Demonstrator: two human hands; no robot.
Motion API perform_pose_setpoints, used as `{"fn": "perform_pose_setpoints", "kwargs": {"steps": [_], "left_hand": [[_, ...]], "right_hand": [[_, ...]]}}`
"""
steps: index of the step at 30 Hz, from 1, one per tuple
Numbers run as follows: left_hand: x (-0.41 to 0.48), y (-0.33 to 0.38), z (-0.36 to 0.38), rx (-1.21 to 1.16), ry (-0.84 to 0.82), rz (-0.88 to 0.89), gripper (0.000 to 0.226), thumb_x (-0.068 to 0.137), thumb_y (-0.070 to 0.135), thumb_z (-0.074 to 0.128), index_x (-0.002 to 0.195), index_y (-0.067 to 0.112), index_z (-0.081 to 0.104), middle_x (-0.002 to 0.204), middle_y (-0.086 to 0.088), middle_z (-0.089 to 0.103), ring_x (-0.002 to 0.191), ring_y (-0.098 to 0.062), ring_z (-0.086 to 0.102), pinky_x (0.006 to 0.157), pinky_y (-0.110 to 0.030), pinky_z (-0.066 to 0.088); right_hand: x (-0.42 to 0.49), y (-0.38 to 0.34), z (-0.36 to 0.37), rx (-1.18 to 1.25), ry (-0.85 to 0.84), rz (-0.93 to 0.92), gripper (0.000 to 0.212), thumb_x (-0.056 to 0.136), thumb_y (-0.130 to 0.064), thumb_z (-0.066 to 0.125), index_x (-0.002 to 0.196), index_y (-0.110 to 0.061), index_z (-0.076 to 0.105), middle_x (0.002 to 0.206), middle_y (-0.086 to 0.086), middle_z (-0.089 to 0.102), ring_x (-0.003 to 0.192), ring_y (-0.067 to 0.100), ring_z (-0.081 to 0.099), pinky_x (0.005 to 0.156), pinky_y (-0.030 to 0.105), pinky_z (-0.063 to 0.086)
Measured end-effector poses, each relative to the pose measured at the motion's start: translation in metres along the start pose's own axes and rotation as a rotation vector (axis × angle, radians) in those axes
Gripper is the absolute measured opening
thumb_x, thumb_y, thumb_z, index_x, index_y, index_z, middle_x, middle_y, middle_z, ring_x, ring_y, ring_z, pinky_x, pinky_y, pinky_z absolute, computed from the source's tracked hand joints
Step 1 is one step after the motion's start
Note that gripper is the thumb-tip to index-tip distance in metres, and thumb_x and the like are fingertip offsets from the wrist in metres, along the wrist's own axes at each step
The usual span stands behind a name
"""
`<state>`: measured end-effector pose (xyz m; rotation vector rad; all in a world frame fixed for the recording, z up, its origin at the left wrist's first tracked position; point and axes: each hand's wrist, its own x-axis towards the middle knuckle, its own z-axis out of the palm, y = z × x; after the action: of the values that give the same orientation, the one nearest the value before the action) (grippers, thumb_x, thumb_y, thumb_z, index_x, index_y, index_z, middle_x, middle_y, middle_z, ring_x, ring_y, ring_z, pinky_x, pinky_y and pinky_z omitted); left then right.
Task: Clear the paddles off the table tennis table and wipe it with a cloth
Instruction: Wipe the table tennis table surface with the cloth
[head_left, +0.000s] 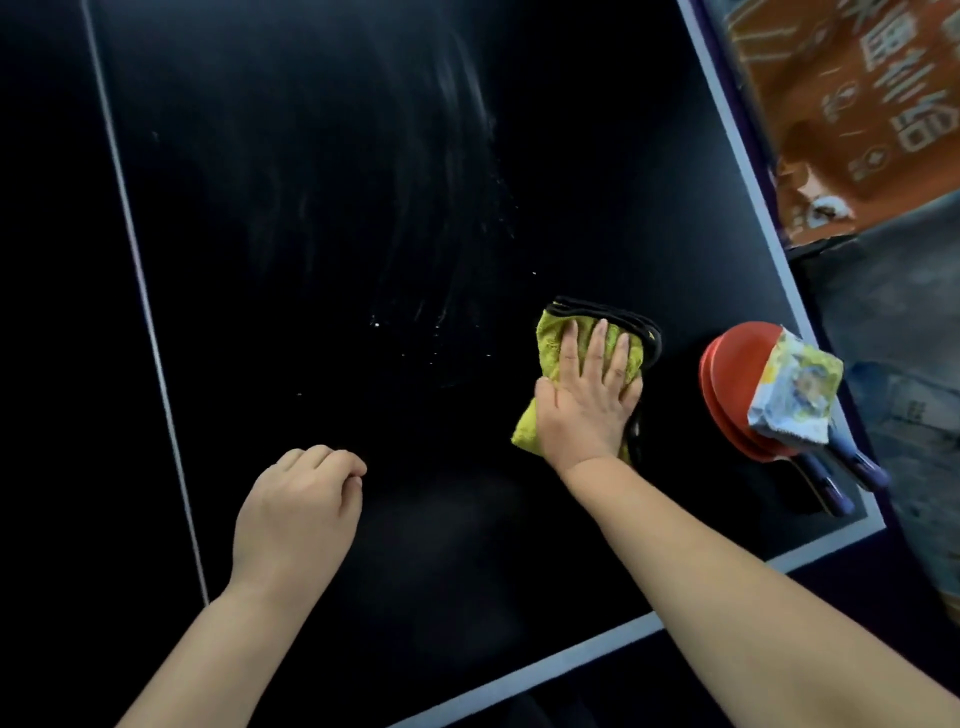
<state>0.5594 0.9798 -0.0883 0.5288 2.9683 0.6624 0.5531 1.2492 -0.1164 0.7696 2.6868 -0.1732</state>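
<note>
Dark and nearly black, the worktop (311, 208) filled almost the whole view, edged by a pale border line along its near and right sides, with 1 thin white line running up its left part. Nearest the camera, the left hand (298, 512) hovered or rested over the dark surface with its fingers (337, 462) curled loosely inward, clasping nothing. Further in and to the right, the right hand (587, 402) lay flat, palm down, on a folded yellow-green cloth (550, 343) with a dark trim, its fingers (597, 348) spread and pressing the cloth onto the worktop rather than gripping it. Just beside the cloth, near the right edge, red paddles (727, 364) lay stacked, at least 2 of them, their dark handles pointing toward the near right corner. A pale printed packet (795, 387) lay on top of the stack. Beyond the cloth, faint whitish streaks (457, 104) and small bright specks marked the surface. Past the right border, a grey floor (893, 312) showed, and further up an orange banner (841, 104) with white characters.
</note>
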Motion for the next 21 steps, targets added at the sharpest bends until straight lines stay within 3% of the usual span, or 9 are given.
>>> {"fn": "perform_pose_setpoints", "kwargs": {"steps": [5, 9, 13, 17, 21], "left_hand": [[-0.022, -0.041, -0.027, 0.035, 0.030, -0.137, 0.016, 0.077, 0.013, 0.054, 0.079, 0.011, 0.069, 0.070, 0.004, 0.061, 0.065, -0.020, 0.056, 0.055, -0.032, 0.046], [-0.048, -0.081, -0.049, 0.060, 0.069, -0.211, 0.018, 0.078, 0.014, 0.053, 0.082, 0.009, 0.070, 0.072, 0.001, 0.062, 0.069, -0.023, 0.057, 0.056, -0.034, 0.047], [-0.074, -0.115, -0.068, 0.129, 0.070, -0.261, 0.017, 0.080, 0.015, 0.053, 0.083, 0.009, 0.069, 0.076, -0.002, 0.064, 0.073, -0.025, 0.058, 0.059, -0.037, 0.048], [-0.088, -0.133, -0.074, 0.194, 0.049, -0.249, 0.007, 0.080, 0.007, 0.063, 0.083, 0.008, 0.069, 0.077, -0.004, 0.064, 0.073, -0.027, 0.059, 0.062, -0.039, 0.049], [-0.080, -0.128, -0.070, 0.196, 0.024, -0.274, 0.009, 0.075, 0.003, 0.072, 0.083, 0.008, 0.070, 0.076, -0.003, 0.064, 0.071, -0.025, 0.059, 0.059, -0.037, 0.049]], "right_hand": [[-0.043, -0.098, 0.019, 0.016, -0.049, -0.117, 0.078, 0.097, -0.047, 0.029, 0.153, -0.021, -0.018, 0.160, 0.010, -0.025, 0.144, 0.035, -0.028, 0.115, 0.059, -0.010], [-0.093, -0.170, 0.045, 0.004, -0.011, -0.281, 0.080, 0.086, -0.049, 0.027, 0.153, -0.015, 0.000, 0.161, 0.018, -0.001, 0.146, 0.042, -0.009, 0.111, 0.065, -0.004], [-0.124, -0.236, 0.053, -0.076, -0.156, -0.601, 0.073, 0.096, -0.047, 0.028, 0.152, -0.026, -0.015, 0.156, 0.012, -0.031, 0.138, 0.038, -0.037, 0.107, 0.064, -0.020], [-0.109, -0.274, 0.048, -0.126, -0.159, -0.851, 0.068, 0.097, -0.047, 0.030, 0.155, -0.033, -0.003, 0.161, 0.006, -0.023, 0.142, 0.033, -0.031, 0.111, 0.063, -0.014], [-0.073, -0.267, 0.037, -0.205, -0.070, -0.992, 0.066, 0.095, -0.048, 0.032, 0.154, -0.040, 0.003, 0.164, -0.003, -0.010, 0.148, 0.025, -0.019, 0.117, 0.053, -0.012]]}}
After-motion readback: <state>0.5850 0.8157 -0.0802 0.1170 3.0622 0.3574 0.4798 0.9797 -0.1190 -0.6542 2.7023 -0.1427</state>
